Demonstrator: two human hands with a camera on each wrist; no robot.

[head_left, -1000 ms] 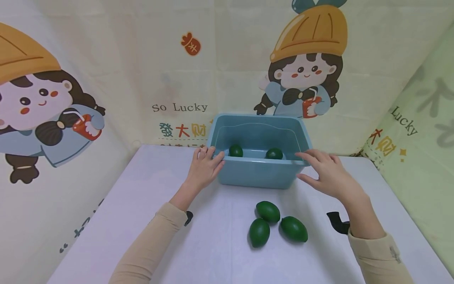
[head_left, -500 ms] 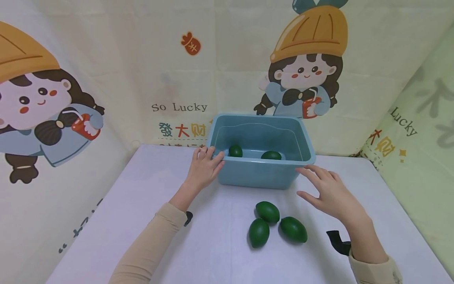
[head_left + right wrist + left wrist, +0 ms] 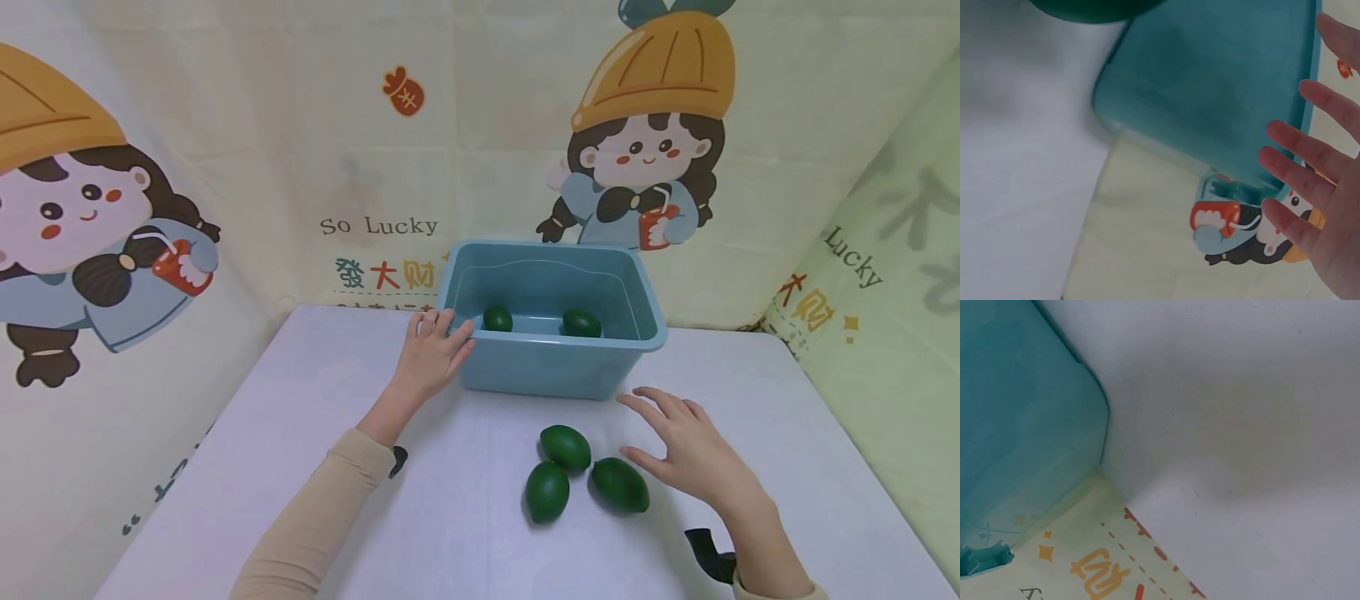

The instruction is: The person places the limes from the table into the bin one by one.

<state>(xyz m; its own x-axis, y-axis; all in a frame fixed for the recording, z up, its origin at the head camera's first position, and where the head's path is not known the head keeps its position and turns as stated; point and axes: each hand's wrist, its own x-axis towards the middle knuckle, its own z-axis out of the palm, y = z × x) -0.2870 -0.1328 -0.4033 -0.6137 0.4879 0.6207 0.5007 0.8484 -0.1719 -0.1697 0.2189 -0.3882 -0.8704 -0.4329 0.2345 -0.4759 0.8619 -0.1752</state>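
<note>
Near the back of the table stands a blue plastic bin [image 3: 540,367], with two limes inside, a left lime [image 3: 497,318] and a right lime [image 3: 582,322]. My left hand [image 3: 431,358] touches the bin's front left corner at the rim, its fingers fairly straight; the left wrist view shows none of it. In front of the bin lie a back lime [image 3: 566,447], a front lime [image 3: 547,492] and a lime on the right [image 3: 619,485]. Fingers spread and holding nothing, my right hand [image 3: 686,446] hovers just right of these limes, apart from the bin.
A pale cloth covers the table [image 3: 360,517]. Behind the bin hangs a printed curtain [image 3: 495,150] with cartoon figures, and similar cloth closes off both sides. A black strap [image 3: 711,557] hangs by the right wrist.
My right hand has left the bin's right rim and come down and toward me, beside the limes. The right lime in the bin rolled a little. The left hand stays put.
</note>
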